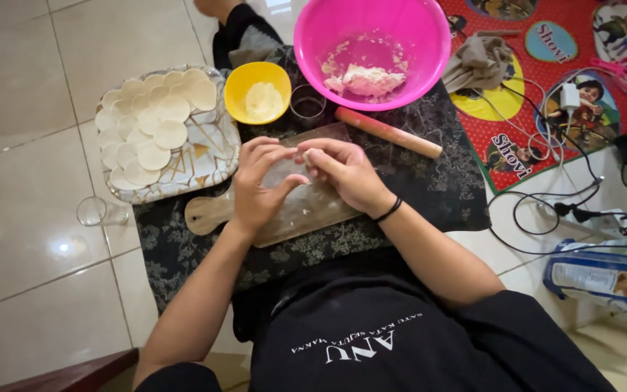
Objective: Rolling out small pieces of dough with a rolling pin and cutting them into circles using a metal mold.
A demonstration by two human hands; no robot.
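Over the wooden cutting board (284, 210), the left hand (259, 185) and right hand (346, 174) meet, fingertips pinched narrowly together around a small piece of dough (306, 154). Just beyond lie a rolling pin (388, 133), a yellow bowl (257, 91) and a tray of dough rounds (160, 131). Farthest stands a pink bowl (371, 51) holding dough.

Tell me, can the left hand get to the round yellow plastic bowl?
Probably yes. The left hand sits on the wooden board, and the round yellow plastic bowl lies just beyond it with nothing between them.
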